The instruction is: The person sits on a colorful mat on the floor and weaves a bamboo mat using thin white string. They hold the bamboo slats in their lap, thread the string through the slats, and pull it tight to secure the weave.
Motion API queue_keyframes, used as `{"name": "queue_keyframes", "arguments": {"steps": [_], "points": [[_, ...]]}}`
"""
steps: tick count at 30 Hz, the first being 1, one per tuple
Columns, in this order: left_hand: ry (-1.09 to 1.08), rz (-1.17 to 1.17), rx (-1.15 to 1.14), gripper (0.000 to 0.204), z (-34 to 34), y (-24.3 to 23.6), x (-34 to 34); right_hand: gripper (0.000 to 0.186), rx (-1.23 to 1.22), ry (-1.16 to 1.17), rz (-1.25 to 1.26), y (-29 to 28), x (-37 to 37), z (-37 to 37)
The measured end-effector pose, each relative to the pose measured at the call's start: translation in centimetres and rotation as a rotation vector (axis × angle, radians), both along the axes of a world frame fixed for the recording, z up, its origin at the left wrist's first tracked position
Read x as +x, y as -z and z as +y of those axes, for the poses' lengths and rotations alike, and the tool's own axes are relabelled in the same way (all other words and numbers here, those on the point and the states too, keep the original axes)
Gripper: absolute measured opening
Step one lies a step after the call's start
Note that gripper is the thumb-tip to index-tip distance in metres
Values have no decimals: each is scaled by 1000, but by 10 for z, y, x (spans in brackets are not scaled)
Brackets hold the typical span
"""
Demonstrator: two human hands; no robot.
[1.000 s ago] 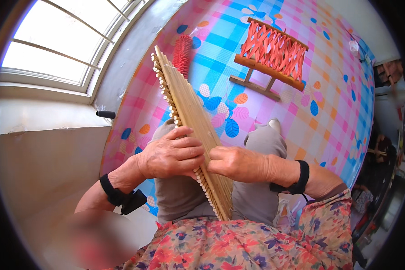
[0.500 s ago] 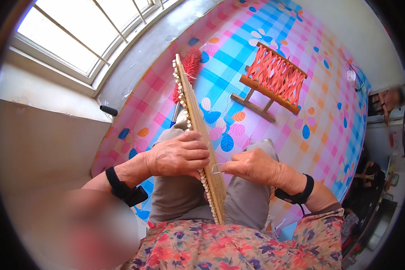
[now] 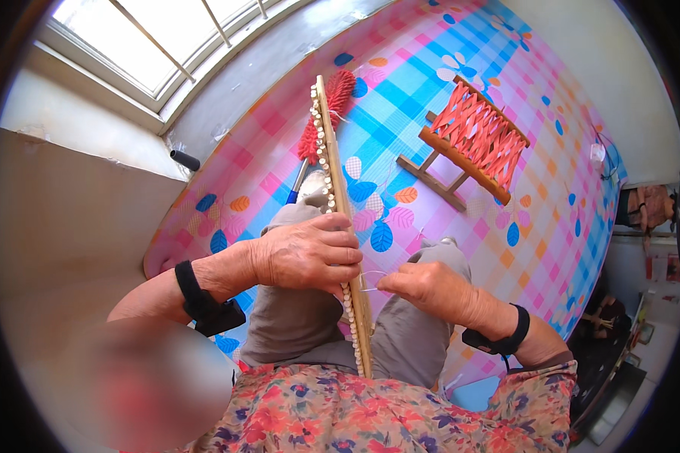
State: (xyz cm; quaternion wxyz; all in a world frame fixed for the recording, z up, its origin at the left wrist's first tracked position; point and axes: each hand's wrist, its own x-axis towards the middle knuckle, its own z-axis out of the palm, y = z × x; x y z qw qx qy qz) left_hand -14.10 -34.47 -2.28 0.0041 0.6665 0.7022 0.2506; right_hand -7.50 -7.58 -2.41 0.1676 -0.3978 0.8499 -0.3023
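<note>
A long narrow wooden board stands on edge between my knees, pointing away from me. Pale round pegs or beads line its left side in a row. My left hand is wrapped over the board about midway along, fingers bent across its top edge; the thumb is mostly hidden. On the other side, my right hand pinches a thin whitish cord or wire, which forms a small loop between its fingertips and the board. What the loop is fastened to is too small to make out.
A wooden folding stool with a red woven-strap seat stands ahead on the right. Beyond the board's far end lies a red fluffy duster with a blue-ended handle. A black tube rests by the window ledge. Patterned sheeting covers the floor.
The view has shifted slightly, so the board looks more upright and the stool sits farther right. The cord loop at my right hand has become rounder. Both hands keep their grip.
</note>
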Motion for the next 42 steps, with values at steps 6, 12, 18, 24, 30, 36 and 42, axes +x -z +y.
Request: {"name": "queue_keyframes", "arguments": {"steps": [6, 12, 18, 24, 30, 36, 42], "points": [[0, 7, 24, 36, -2, 1, -1, 28, -50, -8, 0, 1, 0, -2], [-1, 14, 24, 35, -3, 1, -2, 30, -65, -14, 14, -1, -3, -5], [-2, 13, 23, 34, -3, 2, -1, 31, -46, -25, 15, -3, -3, -7], [-8, 13, 27, 34, -3, 3, 0, 20, -79, 2, 37, 2, -1, -11], [-5, 6, 39, 32, -3, 5, 0, 19, -108, 20, 7, 3, 0, -16], [-5, 7, 44, 27, -1, 9, -1, 20, -133, 36, -43, 2, -1, -21], [39, -96, 63, 35, 20, 12, -10, 20, -96, 107, -138, -2, -1, -3]]}}
